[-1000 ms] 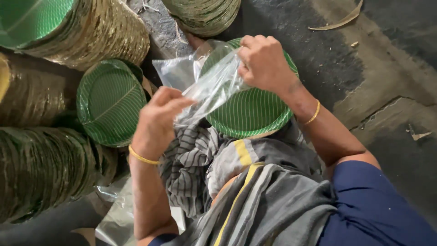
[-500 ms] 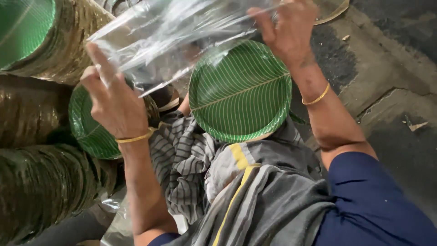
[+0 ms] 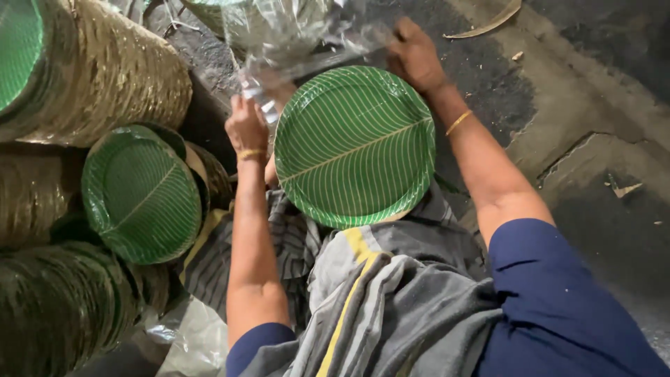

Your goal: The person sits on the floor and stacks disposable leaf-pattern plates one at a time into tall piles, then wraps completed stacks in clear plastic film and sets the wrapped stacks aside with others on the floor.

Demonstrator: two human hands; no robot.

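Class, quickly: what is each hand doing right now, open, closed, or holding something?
Left hand: closed on the lower edge of the clear plastic bag.
Right hand: closed on the bag's other edge, above the green leaf-pattern plate.

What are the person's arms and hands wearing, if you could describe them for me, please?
Both arms are bare below short dark blue sleeves. The left hand and right hand are ungloved. Each wrist carries a thin gold-coloured bangle.
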